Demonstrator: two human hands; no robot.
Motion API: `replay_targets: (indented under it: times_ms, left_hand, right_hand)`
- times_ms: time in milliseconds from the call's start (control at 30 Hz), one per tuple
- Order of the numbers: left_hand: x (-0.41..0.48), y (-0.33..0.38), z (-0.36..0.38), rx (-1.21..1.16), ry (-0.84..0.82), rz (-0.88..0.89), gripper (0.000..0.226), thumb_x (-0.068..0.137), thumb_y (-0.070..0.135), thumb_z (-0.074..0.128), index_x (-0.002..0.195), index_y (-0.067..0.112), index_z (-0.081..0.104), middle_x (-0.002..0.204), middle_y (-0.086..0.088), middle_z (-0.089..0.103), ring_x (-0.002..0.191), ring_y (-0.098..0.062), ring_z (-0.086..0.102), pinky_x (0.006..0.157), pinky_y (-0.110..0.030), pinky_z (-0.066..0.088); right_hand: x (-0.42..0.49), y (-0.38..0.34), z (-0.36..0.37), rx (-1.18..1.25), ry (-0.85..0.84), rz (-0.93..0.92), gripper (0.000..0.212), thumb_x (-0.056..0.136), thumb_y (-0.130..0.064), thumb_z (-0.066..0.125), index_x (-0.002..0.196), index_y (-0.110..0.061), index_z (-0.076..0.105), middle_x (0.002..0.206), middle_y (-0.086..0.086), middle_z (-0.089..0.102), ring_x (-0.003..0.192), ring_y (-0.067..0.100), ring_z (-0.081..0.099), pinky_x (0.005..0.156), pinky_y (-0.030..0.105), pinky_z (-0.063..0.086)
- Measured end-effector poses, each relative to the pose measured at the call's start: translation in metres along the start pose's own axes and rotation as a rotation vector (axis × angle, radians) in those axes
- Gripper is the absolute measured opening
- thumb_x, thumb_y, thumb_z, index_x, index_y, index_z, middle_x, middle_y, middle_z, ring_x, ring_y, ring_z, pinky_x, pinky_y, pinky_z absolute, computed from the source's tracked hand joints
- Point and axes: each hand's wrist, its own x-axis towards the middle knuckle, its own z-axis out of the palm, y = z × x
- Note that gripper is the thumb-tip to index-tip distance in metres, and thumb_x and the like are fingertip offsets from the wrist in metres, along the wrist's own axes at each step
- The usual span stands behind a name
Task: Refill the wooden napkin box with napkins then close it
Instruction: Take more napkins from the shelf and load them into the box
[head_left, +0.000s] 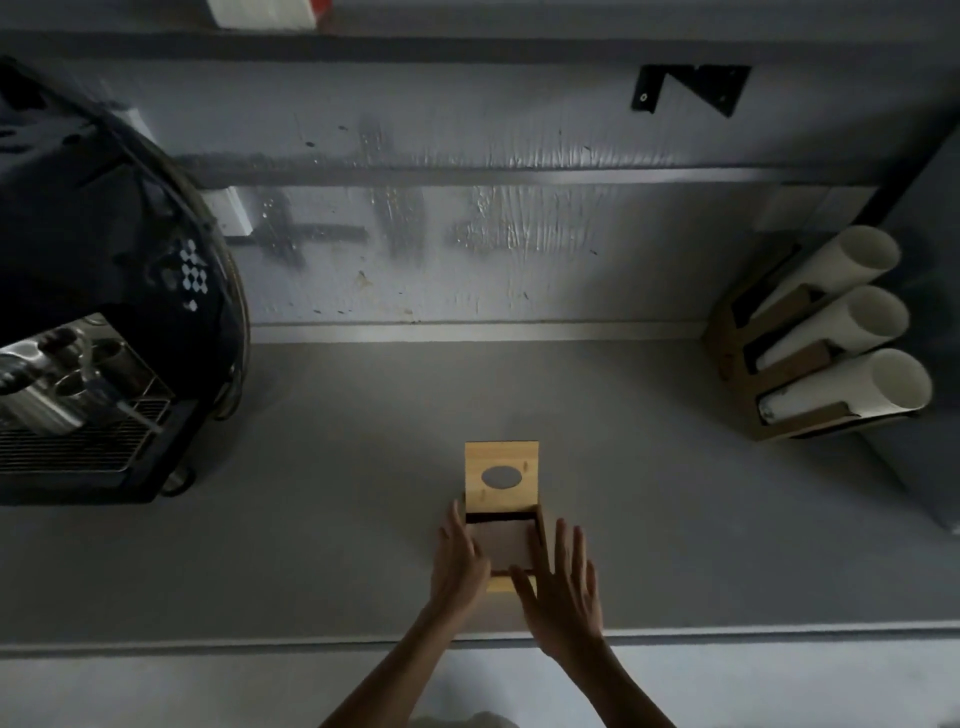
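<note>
Grey countertop (311, 561), dim light, grey marked wall behind. One wooden napkin box (506, 582) sits near the front edge, centre of view. One lid (502, 477), hinged at the far side, stands raised; its oval slot faces the camera. Box interior open; a pale stack of napkins (505, 545) lies inside, count not readable.

Left hand (457, 564): fingers extended and fairly close together, lying along the box's left wall, fingertips reaching toward the lid hinge. Nothing pinched or enclosed; contact appears flat against the side and rim.

Right hand (563, 597): fingers spread well apart, palm down, at the box's right front corner. Thumb lies across the near rim; index finger runs along the right edge of the napkins. Not closed on anything.

Other items: one dark espresso machine (104, 312) at left, with metal drip grate. One wooden cup holder (769, 364) at right, well apart from the box, carrying three stacks of white cups (841, 322). One black bracket (691, 88) on the wall.
</note>
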Motion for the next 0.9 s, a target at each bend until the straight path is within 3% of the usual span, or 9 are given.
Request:
replay_targets:
  times_ms: [100, 200, 267, 333, 400, 500, 567, 667, 900]
  left_hand:
    - [-0.009, -0.003, 0.001, 0.112, 0.032, 0.161, 0.057, 0.099, 0.016, 0.040, 0.151, 0.022, 0.019, 0.149, -0.012, 0.028, 0.130, -0.026, 0.042, 0.095, -0.037, 0.052]
    - [-0.015, -0.014, 0.006, 0.348, -0.023, 0.271, 0.051, 0.099, 0.020, 0.038, 0.148, 0.027, 0.027, 0.159, -0.010, 0.011, 0.144, -0.028, 0.019, 0.104, -0.034, 0.045]
    - [-0.016, -0.017, 0.008, 0.448, -0.054, 0.277, 0.051, 0.099, 0.020, 0.039, 0.148, 0.027, 0.028, 0.161, -0.007, 0.003, 0.148, -0.029, 0.009, 0.107, -0.035, 0.043]
    - [-0.015, -0.015, 0.006, 0.429, -0.059, 0.246, 0.054, 0.099, 0.019, 0.039, 0.150, 0.028, 0.023, 0.162, -0.007, 0.001, 0.148, -0.031, 0.007, 0.109, -0.038, 0.043]
    - [-0.011, -0.012, 0.002, 0.367, -0.073, 0.189, 0.053, 0.100, 0.021, 0.039, 0.150, 0.028, 0.022, 0.161, -0.008, 0.003, 0.148, -0.033, 0.009, 0.108, -0.043, 0.041]
    - [-0.001, -0.012, -0.003, 0.363, -0.146, 0.117, 0.049, 0.100, 0.025, 0.038, 0.148, 0.025, 0.027, 0.160, -0.013, 0.009, 0.146, -0.035, 0.016, 0.111, -0.047, 0.036]
    - [0.007, -0.012, -0.006, 0.340, -0.167, 0.105, 0.049, 0.100, 0.027, 0.038, 0.148, 0.022, 0.028, 0.154, -0.014, 0.024, 0.139, -0.035, 0.033, 0.108, -0.047, 0.040]
    - [0.015, -0.013, -0.010, 0.366, -0.180, 0.121, 0.046, 0.097, 0.021, 0.042, 0.143, 0.021, 0.035, 0.137, -0.014, 0.044, 0.121, -0.035, 0.051, 0.096, -0.044, 0.048]
    - [0.026, -0.007, -0.011, 0.404, -0.204, 0.093, 0.047, 0.092, 0.014, 0.048, 0.139, 0.013, 0.038, 0.133, -0.016, 0.050, 0.119, -0.035, 0.054, 0.097, -0.042, 0.048]
  right_hand:
    - [-0.004, -0.012, -0.006, 0.030, 0.063, -0.002, 0.079, 0.091, -0.067, 0.017, 0.153, -0.022, -0.004, 0.160, 0.012, -0.014, 0.148, 0.036, -0.012, 0.121, 0.051, 0.012]
    - [-0.012, -0.020, -0.012, -0.031, 0.082, 0.025, 0.090, 0.085, -0.072, -0.002, 0.152, -0.015, 0.018, 0.161, 0.015, 0.007, 0.148, 0.037, 0.005, 0.117, 0.049, 0.025]
    - [-0.012, -0.021, -0.008, -0.049, 0.087, 0.024, 0.100, 0.078, -0.072, -0.015, 0.153, -0.013, 0.013, 0.161, 0.014, 0.001, 0.148, 0.037, -0.001, 0.119, 0.049, 0.022]
    - [-0.008, -0.022, -0.007, 0.001, 0.087, 0.005, 0.097, 0.079, -0.073, -0.006, 0.154, -0.013, 0.007, 0.162, 0.012, -0.006, 0.148, 0.035, -0.009, 0.121, 0.046, 0.017]
    - [-0.005, -0.025, -0.009, 0.015, 0.096, -0.006, 0.092, 0.083, -0.072, 0.005, 0.153, -0.013, 0.011, 0.162, 0.011, -0.004, 0.148, 0.036, -0.006, 0.120, 0.046, 0.020]
    - [-0.002, -0.022, -0.010, -0.003, 0.072, 0.012, 0.088, 0.086, -0.069, 0.000, 0.153, -0.014, 0.014, 0.162, 0.014, -0.002, 0.148, 0.037, -0.005, 0.119, 0.048, 0.021]
    - [0.006, -0.020, -0.008, 0.085, 0.045, 0.014, 0.075, 0.093, -0.063, 0.015, 0.154, -0.021, 0.005, 0.163, 0.008, -0.011, 0.148, 0.032, -0.015, 0.120, 0.045, 0.022]
    - [0.016, -0.012, -0.012, 0.169, 0.039, -0.004, 0.060, 0.099, -0.047, 0.030, 0.153, -0.031, 0.008, 0.163, 0.004, -0.010, 0.150, 0.028, -0.011, 0.113, 0.042, 0.036]
    - [0.023, -0.006, -0.013, 0.085, 0.109, -0.039, 0.055, 0.101, -0.033, 0.035, 0.152, -0.028, 0.015, 0.163, 0.008, 0.004, 0.151, 0.029, 0.007, 0.104, 0.039, 0.049]
